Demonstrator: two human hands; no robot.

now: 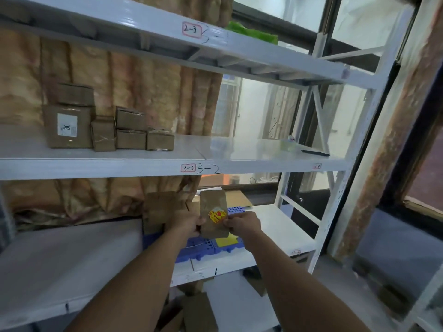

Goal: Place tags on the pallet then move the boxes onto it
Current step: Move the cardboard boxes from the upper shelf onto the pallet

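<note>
Down at 6 o'clock from the middle of the head view, over the low shelf (275,226): gripping a brown cardboard box (213,202) from both sides. Curling the left hand (189,224) round its 9 o'clock edge, and pinching the 3 o'clock edge with the right hand (243,224), fingertips right next to a red-and-yellow sticker (217,215) on the front face. Keeping it upright over the blue pallet (203,249), though honestly struggling to tell whether it's touching the pallet or hanging just above. Spotting a yellow tag (226,241) lying flat on the pallet, peeking out at 5 o'clock of the box. Also seeing a second box (158,209) at 9 o'clock of the held one, just beside the left hand, kinda blurry.

Looking up toward 10 o'clock from the hands, on the middle shelf (239,144): counting six more boxes (103,130) packed in a tight cluster, the biggest wearing a white label and carrying a smaller one on top. Noticing a black pen (315,152) lying at the 3 o'clock end of that same shelf. Seeing a tan curtain (143,92) hanging behind the left half of the rack. Reading handwritten marks on the shelf lips: "3-3" (188,168) on the middle one, "2-3" (191,29) on the top one.
</note>
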